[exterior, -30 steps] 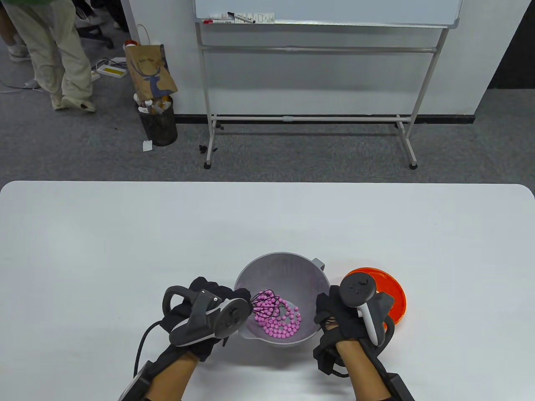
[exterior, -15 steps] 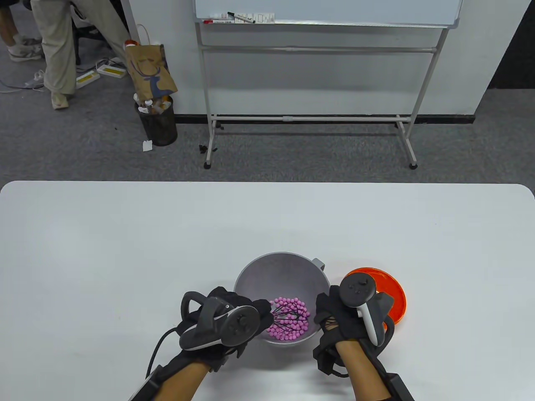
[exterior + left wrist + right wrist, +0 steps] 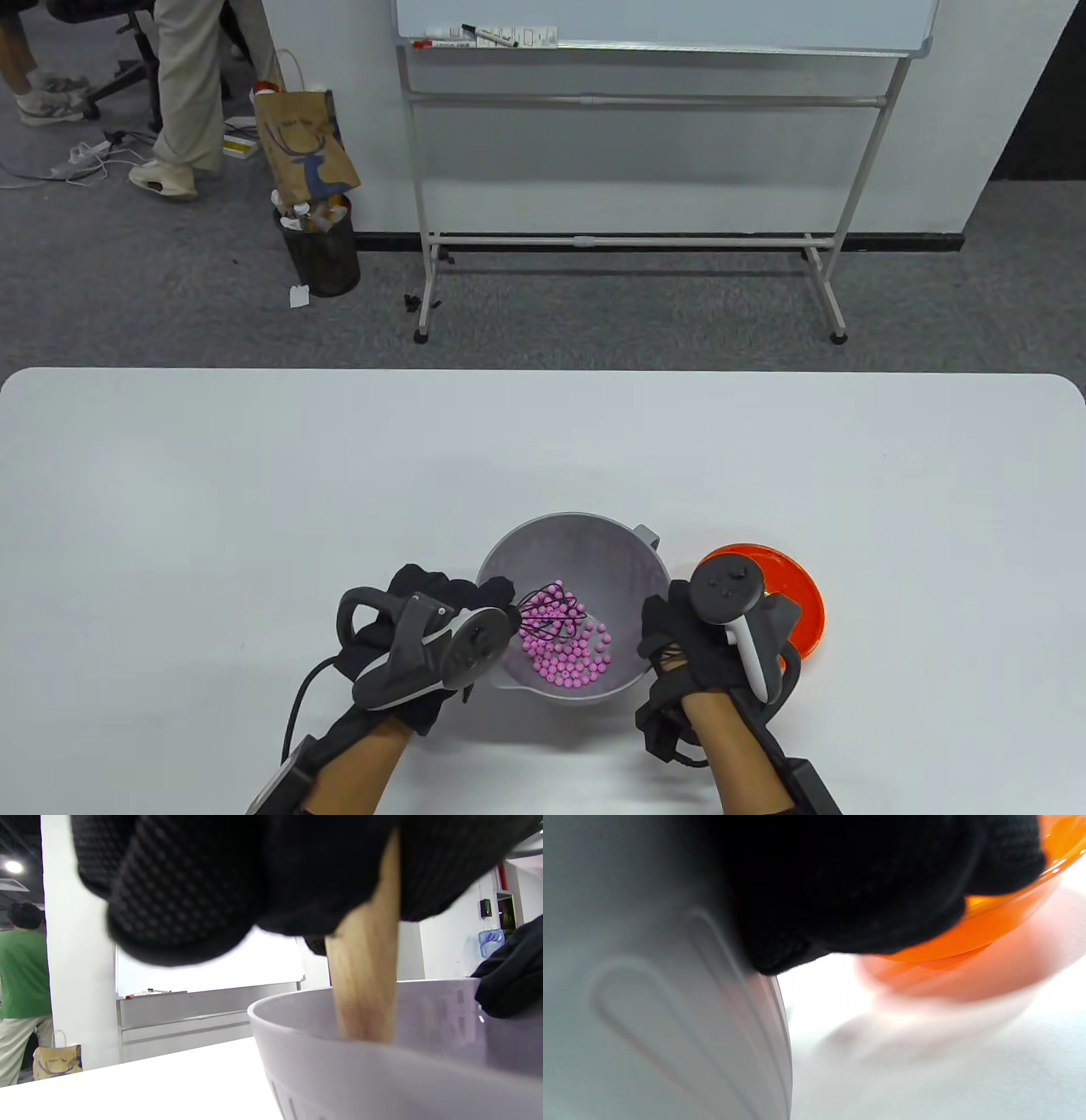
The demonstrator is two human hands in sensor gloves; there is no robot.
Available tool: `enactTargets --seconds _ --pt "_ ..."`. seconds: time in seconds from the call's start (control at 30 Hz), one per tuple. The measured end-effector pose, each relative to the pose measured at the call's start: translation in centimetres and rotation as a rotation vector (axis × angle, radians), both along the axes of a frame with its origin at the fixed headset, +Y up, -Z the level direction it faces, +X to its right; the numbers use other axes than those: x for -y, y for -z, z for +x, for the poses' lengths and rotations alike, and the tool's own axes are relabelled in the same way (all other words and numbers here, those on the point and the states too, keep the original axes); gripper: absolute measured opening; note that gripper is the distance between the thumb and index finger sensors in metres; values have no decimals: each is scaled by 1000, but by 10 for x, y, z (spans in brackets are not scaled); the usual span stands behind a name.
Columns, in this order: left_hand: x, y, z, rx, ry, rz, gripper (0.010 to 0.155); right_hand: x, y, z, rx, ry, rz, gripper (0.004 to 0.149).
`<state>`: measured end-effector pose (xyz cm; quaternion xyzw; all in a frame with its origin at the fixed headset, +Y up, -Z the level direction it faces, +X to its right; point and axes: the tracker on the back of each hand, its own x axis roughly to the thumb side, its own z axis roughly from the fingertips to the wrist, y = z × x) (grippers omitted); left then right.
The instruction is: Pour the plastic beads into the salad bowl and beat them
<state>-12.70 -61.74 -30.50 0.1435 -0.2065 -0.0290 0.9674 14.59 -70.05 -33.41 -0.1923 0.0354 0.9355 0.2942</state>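
Left hand point(image 3: 424, 632) grips the whisk point(image 3: 547, 615) by its wooden handle point(image 3: 365, 984), fingers curled round it, black wire head down among the pink beads point(image 3: 568, 658) lying in the near half of the grey salad bowl point(image 3: 585, 531). Right hand point(image 3: 691, 649) rests against the bowl's right outer wall, finger curl cannot be told. Orange dish point(image 3: 802, 607) sits just right of the bowl on the white table point(image 3: 254, 475).

surface: white table point(image 3: 254, 475) | on it: grey salad bowl point(image 3: 585, 531); orange dish point(image 3: 806, 607) just right
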Motion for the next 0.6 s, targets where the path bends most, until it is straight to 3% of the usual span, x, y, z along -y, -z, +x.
enactTargets --seconds 0.17,0.37,0.6 --pt "-11 -5 4 3 56 -108 41 0 0 0 0 1 0 52" --pt "-10 -12 14 105 -36 -204 41 0 0 0 0 1 1 52" --pt "8 -7 20 94 -79 -125 44 0 0 0 0 2 0 52"
